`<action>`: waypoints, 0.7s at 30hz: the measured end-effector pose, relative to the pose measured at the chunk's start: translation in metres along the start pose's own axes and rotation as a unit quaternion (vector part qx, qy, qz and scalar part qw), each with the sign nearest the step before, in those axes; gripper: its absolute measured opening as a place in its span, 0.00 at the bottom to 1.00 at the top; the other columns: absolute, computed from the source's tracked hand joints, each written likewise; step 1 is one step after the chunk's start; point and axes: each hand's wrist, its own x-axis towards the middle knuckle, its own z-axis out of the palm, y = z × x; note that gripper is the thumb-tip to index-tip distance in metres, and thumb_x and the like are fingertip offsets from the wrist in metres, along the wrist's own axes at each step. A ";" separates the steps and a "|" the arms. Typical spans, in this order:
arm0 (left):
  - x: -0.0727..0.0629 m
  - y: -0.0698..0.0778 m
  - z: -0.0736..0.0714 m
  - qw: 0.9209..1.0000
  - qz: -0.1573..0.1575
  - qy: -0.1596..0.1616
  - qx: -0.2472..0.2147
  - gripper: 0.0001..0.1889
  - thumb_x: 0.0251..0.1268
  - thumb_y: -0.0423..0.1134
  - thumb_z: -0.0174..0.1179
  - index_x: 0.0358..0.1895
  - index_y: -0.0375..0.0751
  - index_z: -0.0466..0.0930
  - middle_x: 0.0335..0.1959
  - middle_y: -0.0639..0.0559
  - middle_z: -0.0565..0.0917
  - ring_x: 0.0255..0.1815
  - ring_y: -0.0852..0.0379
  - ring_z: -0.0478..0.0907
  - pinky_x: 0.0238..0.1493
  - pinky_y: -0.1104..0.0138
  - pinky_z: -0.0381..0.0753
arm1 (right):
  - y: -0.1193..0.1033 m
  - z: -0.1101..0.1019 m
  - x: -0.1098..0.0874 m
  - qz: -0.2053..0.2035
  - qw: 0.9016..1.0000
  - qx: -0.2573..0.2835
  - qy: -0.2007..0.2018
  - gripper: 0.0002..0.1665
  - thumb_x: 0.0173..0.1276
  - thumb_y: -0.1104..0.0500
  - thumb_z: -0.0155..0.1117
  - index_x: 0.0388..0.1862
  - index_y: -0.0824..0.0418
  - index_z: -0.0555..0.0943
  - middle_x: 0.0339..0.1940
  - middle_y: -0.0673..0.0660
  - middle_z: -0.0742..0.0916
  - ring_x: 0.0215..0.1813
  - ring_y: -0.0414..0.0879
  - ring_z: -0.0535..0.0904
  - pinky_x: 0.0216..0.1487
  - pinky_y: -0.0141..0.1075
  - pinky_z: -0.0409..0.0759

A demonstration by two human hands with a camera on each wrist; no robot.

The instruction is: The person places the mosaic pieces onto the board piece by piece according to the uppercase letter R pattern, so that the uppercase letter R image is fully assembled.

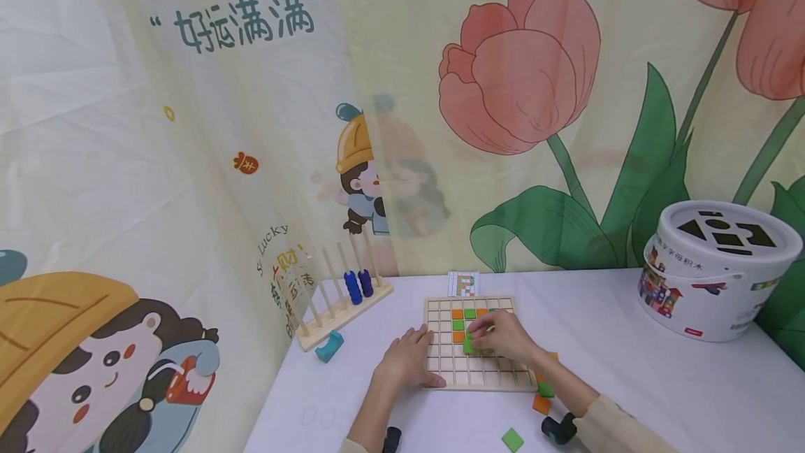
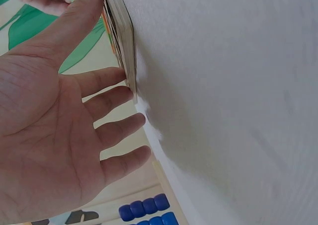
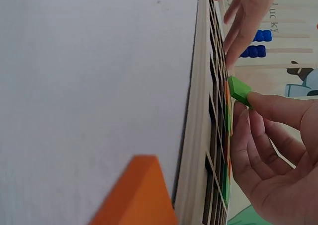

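Observation:
A square wooden grid board [image 1: 446, 362] lies on the white table, with several orange and green tiles set in its upper middle cells. My right hand [image 1: 506, 335] pinches a green square tile [image 3: 239, 89] between thumb and fingers, close over the board just below the placed orange tile [image 1: 458, 336]. My left hand [image 1: 405, 358] rests at the board's left edge, fingers spread, the thumb at the near left corner. In the left wrist view its palm [image 2: 44, 120] faces the camera and holds nothing.
Loose tiles lie right of the board, and a green tile [image 1: 512, 440] nearer the front. A patterned card [image 1: 463, 284] sits behind the board. At the left stand a peg rack [image 1: 346, 313] with blue beads and a teal curved piece [image 1: 330, 347]. A white bucket [image 1: 711, 292] stands at right.

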 end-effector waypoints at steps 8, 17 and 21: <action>0.000 -0.001 -0.001 1.000 0.000 -0.002 -0.004 0.52 0.50 0.62 0.79 0.77 0.41 0.69 0.80 0.44 0.67 0.81 0.41 0.62 0.78 0.44 0.65 | -0.002 0.013 0.006 0.021 1.000 -0.013 -0.002 0.09 0.60 0.66 0.80 0.37 0.57 0.90 0.29 0.48 0.86 0.33 0.44 0.79 0.29 0.32 0.80; 0.001 -0.001 0.001 1.000 0.003 -0.004 -0.003 0.53 0.50 0.63 0.79 0.77 0.41 0.69 0.80 0.44 0.67 0.80 0.41 0.62 0.78 0.44 0.65 | -0.009 0.022 0.008 0.010 0.999 -0.033 0.003 0.10 0.57 0.69 0.79 0.34 0.56 0.89 0.27 0.46 0.86 0.30 0.43 0.79 0.27 0.31 0.78; 0.001 -0.002 0.001 1.000 0.002 -0.006 0.000 0.53 0.50 0.63 0.79 0.77 0.41 0.69 0.80 0.44 0.67 0.81 0.41 0.62 0.78 0.44 0.65 | -0.011 0.024 0.008 0.009 0.999 -0.040 0.007 0.11 0.56 0.70 0.79 0.33 0.57 0.89 0.27 0.46 0.86 0.30 0.42 0.79 0.26 0.31 0.78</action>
